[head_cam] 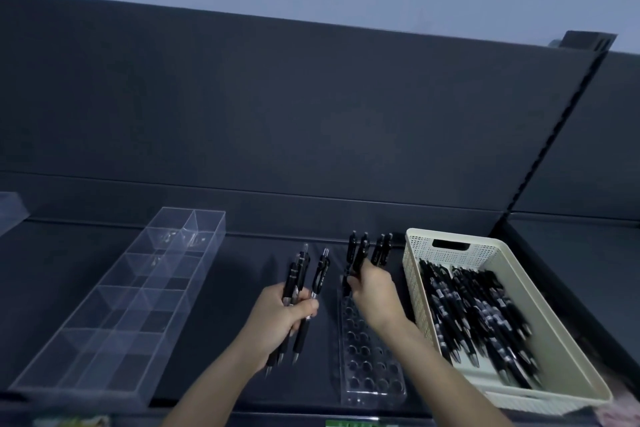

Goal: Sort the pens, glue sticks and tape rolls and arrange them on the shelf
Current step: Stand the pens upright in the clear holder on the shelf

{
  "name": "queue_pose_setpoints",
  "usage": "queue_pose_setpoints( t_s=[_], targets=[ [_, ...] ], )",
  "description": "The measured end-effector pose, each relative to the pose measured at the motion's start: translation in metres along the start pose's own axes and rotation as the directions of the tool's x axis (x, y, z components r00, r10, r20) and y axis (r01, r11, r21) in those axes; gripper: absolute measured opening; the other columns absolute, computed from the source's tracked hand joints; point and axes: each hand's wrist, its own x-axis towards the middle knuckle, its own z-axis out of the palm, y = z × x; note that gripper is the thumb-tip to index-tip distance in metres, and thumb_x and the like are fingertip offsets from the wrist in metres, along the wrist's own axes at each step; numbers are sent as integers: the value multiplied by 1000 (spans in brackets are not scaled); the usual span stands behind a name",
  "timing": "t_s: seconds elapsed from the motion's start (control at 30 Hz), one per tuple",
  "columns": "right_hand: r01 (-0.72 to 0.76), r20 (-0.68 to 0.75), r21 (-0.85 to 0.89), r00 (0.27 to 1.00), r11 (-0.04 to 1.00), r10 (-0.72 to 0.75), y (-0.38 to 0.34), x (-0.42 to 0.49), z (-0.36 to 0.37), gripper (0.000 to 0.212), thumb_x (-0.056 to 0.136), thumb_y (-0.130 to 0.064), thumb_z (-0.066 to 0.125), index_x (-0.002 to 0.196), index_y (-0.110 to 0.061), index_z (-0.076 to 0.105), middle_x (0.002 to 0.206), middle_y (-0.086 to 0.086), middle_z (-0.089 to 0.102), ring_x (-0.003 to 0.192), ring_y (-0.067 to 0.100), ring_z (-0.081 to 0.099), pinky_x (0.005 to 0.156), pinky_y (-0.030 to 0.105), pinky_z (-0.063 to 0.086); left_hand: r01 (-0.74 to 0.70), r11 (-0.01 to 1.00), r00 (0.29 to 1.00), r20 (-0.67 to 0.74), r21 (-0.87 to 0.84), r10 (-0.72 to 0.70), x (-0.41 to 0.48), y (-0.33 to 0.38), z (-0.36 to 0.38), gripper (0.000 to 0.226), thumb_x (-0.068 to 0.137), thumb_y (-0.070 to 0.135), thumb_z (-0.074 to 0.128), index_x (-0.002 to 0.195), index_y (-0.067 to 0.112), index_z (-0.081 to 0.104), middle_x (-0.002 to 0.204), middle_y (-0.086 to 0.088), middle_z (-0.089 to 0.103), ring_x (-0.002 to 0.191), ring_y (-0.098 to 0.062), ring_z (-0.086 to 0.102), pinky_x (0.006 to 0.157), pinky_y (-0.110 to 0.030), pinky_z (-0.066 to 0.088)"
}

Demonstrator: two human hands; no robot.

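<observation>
head view: left grip (287, 315) clasps a loose bundle of pens (299, 274) above the shelf (242, 274), right grip (372, 291) pinches one pen (360, 253) at the clear holder (367, 367) far row; a missed hole could topple the standing pens (382, 248), or the bundle could slip.

Black pens (381, 251) upright in clear rack (370, 367) (back rows)

Left of the left fingers (306, 305), bare shelf (235, 305) is lying open as far as the clear divided box (204, 263), while the bundle of pens (291, 277) is jutting out beyond and behind those fingers. Just past the right fingers (355, 282), upright pens (381, 248) are standing in the holed rack (372, 360), crowding its far end, and the basket (414, 284) is walling off the side right of them, just beside the rack.
</observation>
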Motion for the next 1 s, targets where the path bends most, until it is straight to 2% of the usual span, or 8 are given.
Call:
queue_pose_setpoints(
  t_s=[0.17,0.3,0.57,0.67,0.73,0.83,0.93,1.0],
  targets=[
    [-20,-13,-55,1000,998,19,1,1,10,20,95,-21,47,97,-4,56,97,13,66,88,28,64,69,31,46,21,999,999,-30,-28,-22,2,-2,2,2,84,2,62,83,2,64,65,-4,63,43,-6,41,48,-18,38],
    [-16,-28,-93,1000,996,13,4,1,13,24,96,-22,46,96,-1,58,103,14,62,93,30,61,67,26,35,27,999,999,-31,-40,-28,3,-3,4,4,84,2,62,81,4,64,63,-2,63,43,-6,41,48,-19,38],
    [-8,-1,-80,1000,997,8,7,2,14,21,95,-24,47,84,-8,54,101,14,62,91,29,61,66,25,35,10,999,999,-33,-42,-11,4,-1,6,5,83,1,62,79,4,64,64,-5,61,44,-7,41,48,-19,38],
    [-15,-19,-31,1000,999,14,11,-1,8,21,92,-26,54,95,-6,62,101,11,64,89,25,62,70,25,43,4,999,999,-43,-47,-6,4,2,6,7,82,1,64,77,7,64,65,-7,61,43,-7,40,48,-20,38],
    [10,-85,25,996,1000,-7,13,-6,-2,22,91,-24,57,101,-7,65,99,8,65,84,19,62,69,16,42,2,999,999,-36,-50,-3,4,4,7,8,81,1,65,77,8,65,65,-7,61,44,-7,41,48,-19,39],
    [36,-102,269,995,963,-9,7,-18,-19,15,87,-22,62,92,-11,70,81,-5,66,70,5,58,60,6,39,-12,998,1000,-10,-63,12,5,7,13,6,83,3,64,79,7,68,65,-3,65,44,-6,43,48,-18,40],
    [26,47,504,997,863,-57,-6,-30,-31,12,85,-25,65,75,-18,69,68,-11,64,63,2,57,64,12,43,-42,998,998,39,-48,44,5,9,22,5,83,5,65,81,2,68,65,-2,66,45,-6,44,49,-19,41],
    [17,78,520,995,854,-67,-9,-33,-31,26,84,-24,65,60,-15,59,54,-6,53,49,4,45,53,17,37,-54,998,996,69,-44,57,4,11,28,10,82,5,65,82,-5,66,65,-7,63,45,-7,44,49,-19,40]
  ],
)
